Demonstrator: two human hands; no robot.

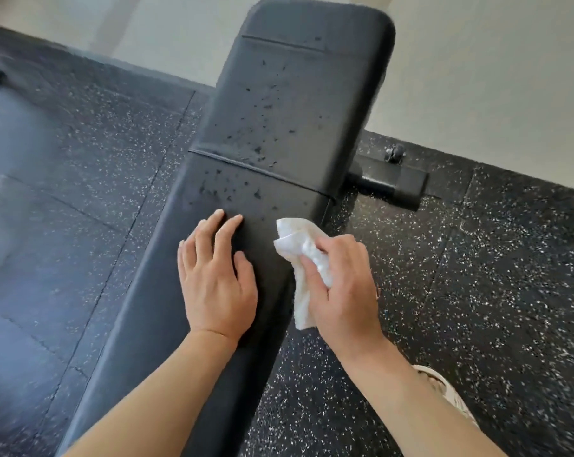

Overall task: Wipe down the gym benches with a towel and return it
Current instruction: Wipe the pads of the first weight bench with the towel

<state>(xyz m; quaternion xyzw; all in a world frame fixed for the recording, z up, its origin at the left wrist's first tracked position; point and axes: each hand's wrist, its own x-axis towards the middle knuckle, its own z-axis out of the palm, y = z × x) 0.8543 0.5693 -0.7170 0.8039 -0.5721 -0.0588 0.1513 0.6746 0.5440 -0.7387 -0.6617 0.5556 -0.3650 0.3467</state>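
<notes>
A long black padded gym bench [279,103] runs from the bottom left up to the top centre. Dark droplets speckle its far half, on both sides of a seam. My left hand [215,278] rests flat on the pad just below the droplets, fingers straight. My right hand [341,288] grips a crumpled white towel [303,255] at the bench's right edge. The towel's free end hangs down beside the pad.
A black metal bench foot [394,181] with a knob sticks out to the right at floor level. Speckled black rubber floor tiles [493,291] surround the bench. A pale wall [476,77] stands behind. A light shoe [443,390] shows at the lower right.
</notes>
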